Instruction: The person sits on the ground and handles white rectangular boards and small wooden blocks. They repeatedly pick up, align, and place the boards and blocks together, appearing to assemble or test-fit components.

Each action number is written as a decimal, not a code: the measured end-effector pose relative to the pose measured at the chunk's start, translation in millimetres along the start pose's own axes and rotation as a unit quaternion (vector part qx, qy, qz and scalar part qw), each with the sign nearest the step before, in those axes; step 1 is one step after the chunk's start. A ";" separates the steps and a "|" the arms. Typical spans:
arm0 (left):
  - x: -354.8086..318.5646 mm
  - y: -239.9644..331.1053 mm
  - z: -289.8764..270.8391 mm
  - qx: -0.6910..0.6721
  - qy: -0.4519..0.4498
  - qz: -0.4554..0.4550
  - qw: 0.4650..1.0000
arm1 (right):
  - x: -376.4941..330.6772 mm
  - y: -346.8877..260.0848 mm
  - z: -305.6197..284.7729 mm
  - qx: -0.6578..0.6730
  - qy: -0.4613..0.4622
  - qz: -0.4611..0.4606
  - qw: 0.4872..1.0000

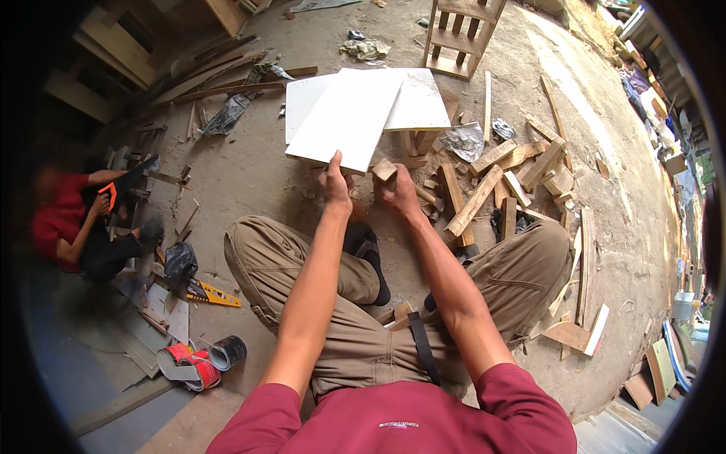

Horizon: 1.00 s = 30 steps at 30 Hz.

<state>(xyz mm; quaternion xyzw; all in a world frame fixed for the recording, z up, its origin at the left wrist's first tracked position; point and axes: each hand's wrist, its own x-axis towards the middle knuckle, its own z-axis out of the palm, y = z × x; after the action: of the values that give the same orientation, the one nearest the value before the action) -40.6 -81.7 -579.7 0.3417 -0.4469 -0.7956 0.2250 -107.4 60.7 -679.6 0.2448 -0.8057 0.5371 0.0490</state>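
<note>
Head view, looking down on a person seated on a dusty concrete floor [249, 174], knees spread. At far left another person in a red shirt [60, 219] crouched with an orange-handled saw [113, 193]; nearer the lower left lay a yellow square ruler [215, 295] and red and black tape rolls [200, 362].

Left hand [335, 185] gripped the near edge of a white rectangular panel [348, 117], thumb pressed flat on top, the other fingers hidden beneath, so closed on it. That panel was clean, smooth, tilted, and lay across a second white panel [416, 102] resting on wood blocks.

Right hand [397, 195], just beside the left, had its fingers curled tight around a small wooden block [385, 171], rough-cut and pale brown, held just below the tilted panel's near edge; contact with the panel could not be judged.

Right of the hands, a heap of wood offcuts [491, 185] was scattered over the floor. A wooden frame [461, 34] stood at the top edge.
</note>
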 end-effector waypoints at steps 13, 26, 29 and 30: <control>-39.0 151.6 -65.9 -0.038 -0.026 0.074 0.996 | 135.4 -32.7 0.4 0.630 0.159 0.232 0.723; -32.0 123.6 -69.5 -0.120 0.005 0.067 0.991 | 73.7 -59.4 11.9 0.421 0.440 0.357 0.708; -31.4 117.6 -68.0 -0.142 -0.005 0.064 0.988 | 80.3 -64.2 18.2 0.411 0.434 0.376 0.708; -31.9 118.7 -65.5 -0.153 -0.006 0.063 0.986 | 87.5 -69.1 19.2 0.412 0.424 0.390 0.706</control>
<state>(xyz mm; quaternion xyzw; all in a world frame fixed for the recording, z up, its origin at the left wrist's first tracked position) 35.6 -156.3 -490.1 0.2697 -0.3417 -0.8410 0.3214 -149.5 -7.3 -599.6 -0.3492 -0.4219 0.8341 0.0656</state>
